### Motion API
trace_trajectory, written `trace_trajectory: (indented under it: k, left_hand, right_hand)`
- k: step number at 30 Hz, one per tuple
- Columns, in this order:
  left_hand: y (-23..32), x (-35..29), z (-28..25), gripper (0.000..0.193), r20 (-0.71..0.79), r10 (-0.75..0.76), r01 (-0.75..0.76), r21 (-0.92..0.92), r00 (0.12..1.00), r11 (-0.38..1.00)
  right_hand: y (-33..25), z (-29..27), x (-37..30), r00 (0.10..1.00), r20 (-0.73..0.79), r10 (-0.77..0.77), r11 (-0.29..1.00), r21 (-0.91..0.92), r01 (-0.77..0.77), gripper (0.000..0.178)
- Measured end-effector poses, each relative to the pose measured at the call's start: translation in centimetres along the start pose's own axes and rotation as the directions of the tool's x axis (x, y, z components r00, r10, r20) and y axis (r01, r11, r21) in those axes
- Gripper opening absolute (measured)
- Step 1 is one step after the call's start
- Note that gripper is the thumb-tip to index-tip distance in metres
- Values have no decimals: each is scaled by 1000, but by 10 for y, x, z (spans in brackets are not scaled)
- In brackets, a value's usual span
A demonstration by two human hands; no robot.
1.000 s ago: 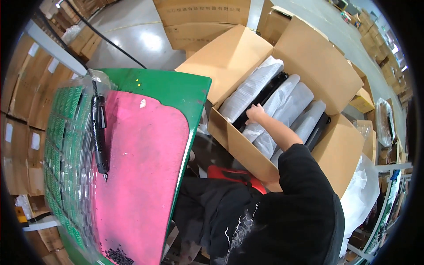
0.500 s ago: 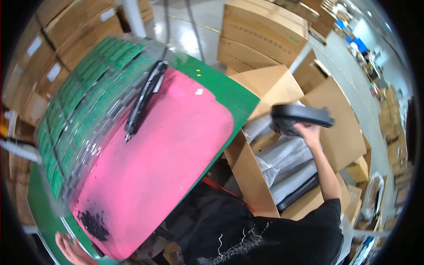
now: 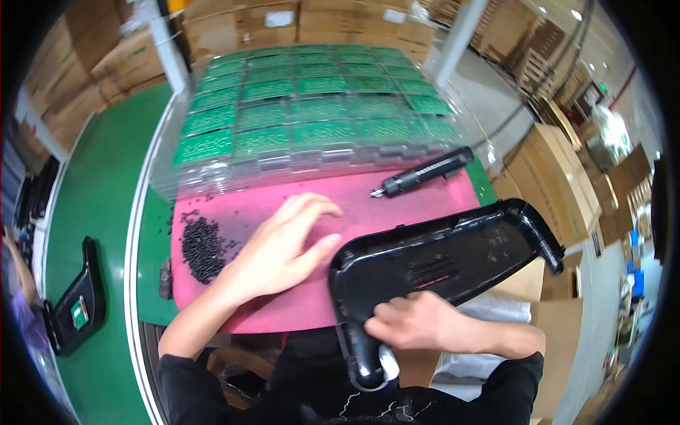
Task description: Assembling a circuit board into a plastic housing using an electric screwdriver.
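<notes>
We see our right hand gripping a black plastic shell near its lower left corner, fingers curled and clamped over its edge. The shell is long and shallow, its hollow inner side turned up toward us, and it reaches from in front of our chest out to the right, over the right edge of the pink mat and above the open cardboard box beside the table. Our left hand lies on the mat just left of the shell, palm down, fingers spread slightly apart and holding nothing; its thumb comes close to the shell's left rim, though we cannot tell whether it touches. Left of that hand a heap of small black screws sits on the mat. At the mat's far right a black electric screwdriver lies with its tip pointing left. Beyond it stand clear trays of green circuit boards, stacked across the far side. The mat rests on a green table, and at the far left of that table lies another black shell with a small green board in it, well apart from both hands. Cardboard boxes stand stacked on the floor to the right.
</notes>
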State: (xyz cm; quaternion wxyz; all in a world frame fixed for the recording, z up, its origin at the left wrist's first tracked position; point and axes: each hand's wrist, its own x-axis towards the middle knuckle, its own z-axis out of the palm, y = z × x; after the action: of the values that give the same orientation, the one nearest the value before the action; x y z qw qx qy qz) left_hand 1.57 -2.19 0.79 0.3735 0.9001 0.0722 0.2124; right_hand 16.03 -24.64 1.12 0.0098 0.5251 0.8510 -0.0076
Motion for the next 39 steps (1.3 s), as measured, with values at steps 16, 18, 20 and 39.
trace_trajectory:
  k: [16,18,20,39]
  left_hand:
    - [-74,-5,-23,20,82,87,-106,274,993,956]
    - [-75,-5,-24,21,77,89,-107,279,993,954]
    - [-77,-7,-26,21,86,95,-115,279,992,953]
    - [-32,-14,-2,68,-356,-125,-93,-536,926,839]
  right_hand:
    - [299,16,111,706,-337,623,679,-216,-702,42]
    - [304,20,115,710,-271,650,684,-198,-702,51]
    - [302,19,116,716,-222,662,693,-184,-697,58]
    - [56,-28,86,853,-306,422,198,950,242,76]
